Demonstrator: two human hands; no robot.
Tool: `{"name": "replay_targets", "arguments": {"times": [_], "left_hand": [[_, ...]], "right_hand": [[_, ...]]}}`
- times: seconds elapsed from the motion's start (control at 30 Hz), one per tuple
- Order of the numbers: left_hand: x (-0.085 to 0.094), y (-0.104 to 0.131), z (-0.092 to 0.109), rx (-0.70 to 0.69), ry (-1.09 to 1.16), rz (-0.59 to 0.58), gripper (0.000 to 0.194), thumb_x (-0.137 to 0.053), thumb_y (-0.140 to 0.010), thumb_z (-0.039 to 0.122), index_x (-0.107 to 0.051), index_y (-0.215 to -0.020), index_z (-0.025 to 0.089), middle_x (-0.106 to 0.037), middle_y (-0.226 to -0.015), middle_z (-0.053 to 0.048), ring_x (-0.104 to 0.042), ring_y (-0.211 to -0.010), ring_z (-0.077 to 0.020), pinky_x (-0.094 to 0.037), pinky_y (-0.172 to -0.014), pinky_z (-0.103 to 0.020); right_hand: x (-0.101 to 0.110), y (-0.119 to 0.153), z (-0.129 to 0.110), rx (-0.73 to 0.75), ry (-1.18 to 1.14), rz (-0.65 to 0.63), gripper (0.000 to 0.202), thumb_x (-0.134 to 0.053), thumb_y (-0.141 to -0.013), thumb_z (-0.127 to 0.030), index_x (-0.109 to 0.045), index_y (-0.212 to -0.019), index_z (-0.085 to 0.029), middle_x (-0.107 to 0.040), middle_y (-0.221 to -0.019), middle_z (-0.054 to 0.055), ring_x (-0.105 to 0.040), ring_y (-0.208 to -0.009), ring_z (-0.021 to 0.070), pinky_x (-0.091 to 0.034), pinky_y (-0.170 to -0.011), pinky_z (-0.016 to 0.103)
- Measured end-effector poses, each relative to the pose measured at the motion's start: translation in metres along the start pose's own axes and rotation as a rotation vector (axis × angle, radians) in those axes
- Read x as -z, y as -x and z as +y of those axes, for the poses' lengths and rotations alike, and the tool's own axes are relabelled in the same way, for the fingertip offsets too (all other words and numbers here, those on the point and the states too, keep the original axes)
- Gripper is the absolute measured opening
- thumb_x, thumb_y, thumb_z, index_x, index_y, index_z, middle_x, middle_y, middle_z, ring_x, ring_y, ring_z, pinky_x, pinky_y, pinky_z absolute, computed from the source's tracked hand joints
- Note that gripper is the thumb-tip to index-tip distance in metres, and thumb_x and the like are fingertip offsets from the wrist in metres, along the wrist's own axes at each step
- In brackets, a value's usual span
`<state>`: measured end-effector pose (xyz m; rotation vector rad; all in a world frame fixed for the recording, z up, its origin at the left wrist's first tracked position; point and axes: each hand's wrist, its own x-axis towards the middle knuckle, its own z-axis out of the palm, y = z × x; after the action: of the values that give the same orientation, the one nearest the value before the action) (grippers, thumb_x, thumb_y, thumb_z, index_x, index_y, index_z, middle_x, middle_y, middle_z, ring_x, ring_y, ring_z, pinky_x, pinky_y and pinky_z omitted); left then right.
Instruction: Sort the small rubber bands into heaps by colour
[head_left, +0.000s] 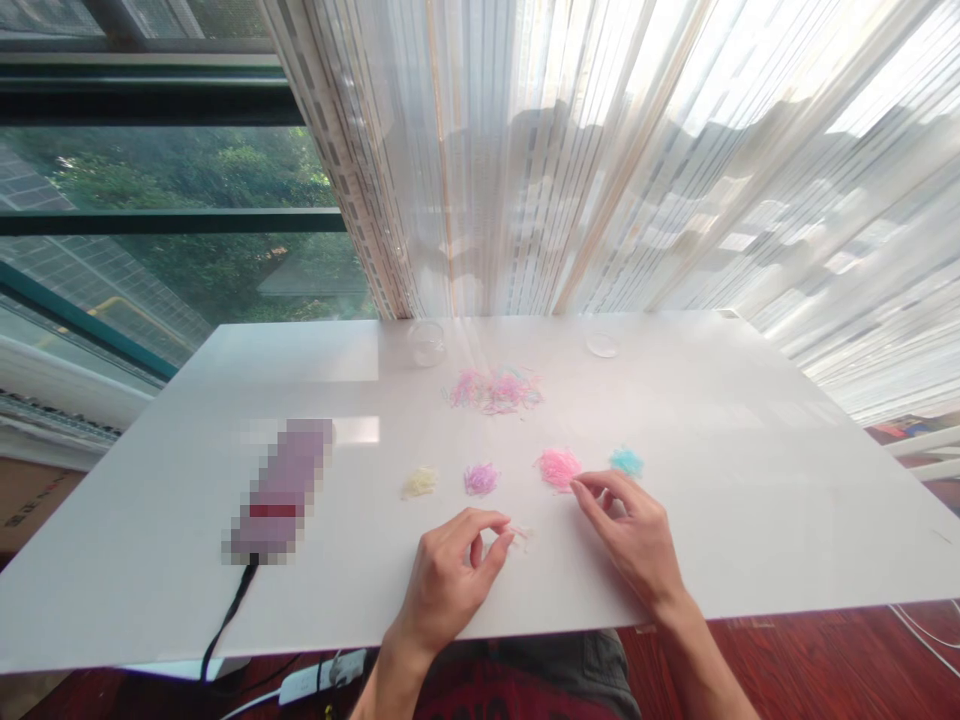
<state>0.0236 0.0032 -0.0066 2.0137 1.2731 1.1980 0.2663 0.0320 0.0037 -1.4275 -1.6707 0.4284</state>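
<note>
Clear jar [428, 346] beyond mixed pile [495, 389]; lettering on box [34, 500] unreadable. Left hand [454, 572], narrowly pinched, by pale strips [522, 537]; right hand [636, 535], likewise, at pink pile [558, 467]; whether either holds anything, I cannot tell.

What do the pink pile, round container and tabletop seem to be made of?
Pink pile: fine, loose strands, perhaps plastic or paper; finish unclear.
Round container: clear, shiny plastic or glass; its background shows through.
White tabletop: smooth, glossy, perhaps laminate, given its bright reflections.
</note>
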Motion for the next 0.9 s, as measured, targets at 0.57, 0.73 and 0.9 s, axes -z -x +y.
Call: {"name": "replay_targets", "arguments": {"times": [0.57, 0.73, 0.9], "left_hand": [[0.0, -0.001, 0.002, -0.007, 0.001, 0.004, 0.01, -0.062, -0.103, 0.017, -0.071, -0.102, 0.02, -0.077, -0.084, -0.001, -0.063, -0.061, -0.0114, -0.053, -0.062, -0.022], [0.004, 0.0, 0.0, 0.027, -0.047, 0.053, 0.011, -0.062, -0.103, 0.019, -0.073, -0.104, 0.02, -0.076, -0.085, -0.001, -0.063, -0.061, -0.0118, -0.053, -0.063, -0.023], [0.013, -0.001, -0.002, 0.014, -0.161, 0.028, 0.013, -0.06, -0.102, 0.018, -0.072, -0.105, 0.021, -0.076, -0.087, -0.003, -0.06, -0.06, -0.013, -0.055, -0.067, -0.026]], "right_hand": [[-0.006, 0.001, 0.008, -0.032, 0.08, 0.049, 0.032, -0.064, -0.102, -0.049, -0.079, -0.093, -0.023, -0.071, -0.08, 0.004, -0.061, -0.061, 0.0166, -0.056, -0.06, 0.031], [-0.005, 0.005, -0.001, 0.044, 0.076, 0.086, 0.022, -0.064, -0.103, -0.038, -0.076, -0.093, -0.022, -0.071, -0.08, 0.005, -0.062, -0.066, 0.0187, -0.056, -0.062, 0.032], [-0.016, 0.018, -0.015, 0.153, -0.02, -0.044, 0.011, -0.064, -0.101, -0.024, -0.074, -0.1, -0.024, -0.073, -0.086, 0.005, -0.067, -0.072, 0.0191, -0.058, -0.064, 0.031]]}}
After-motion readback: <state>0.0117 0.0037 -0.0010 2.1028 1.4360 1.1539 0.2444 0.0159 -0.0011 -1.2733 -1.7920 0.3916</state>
